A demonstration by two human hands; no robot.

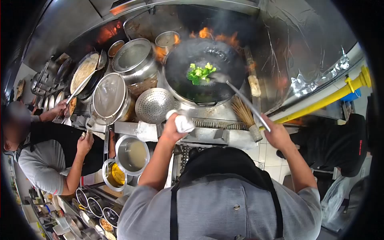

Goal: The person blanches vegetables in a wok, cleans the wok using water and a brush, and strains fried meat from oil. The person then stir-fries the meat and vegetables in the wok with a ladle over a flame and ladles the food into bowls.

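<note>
My right hand (277, 133) is wrapped round the end of the long metal handle of a wok ladle (244, 98). Its head rests inside a large black wok (180, 86), against a small heap of green broccoli (200, 73). Flames rise behind the wok's far rim. Closed on a folded white cloth (185, 124), my left hand (171, 130) is in front of the stove, to the left of the wok and apart from it. Just above this hand lies a perforated metal strainer (155, 105).
A bamboo brush (245, 114) leans right of the wok; a yellow pipe (320, 102) runs beyond it. Pots and a mesh sieve (109, 95) stand left, with a pot of pale liquid (134, 155) and yellow oil (116, 174) nearer. A co-worker (48, 156) cooks at left; another person (332, 144) is right.
</note>
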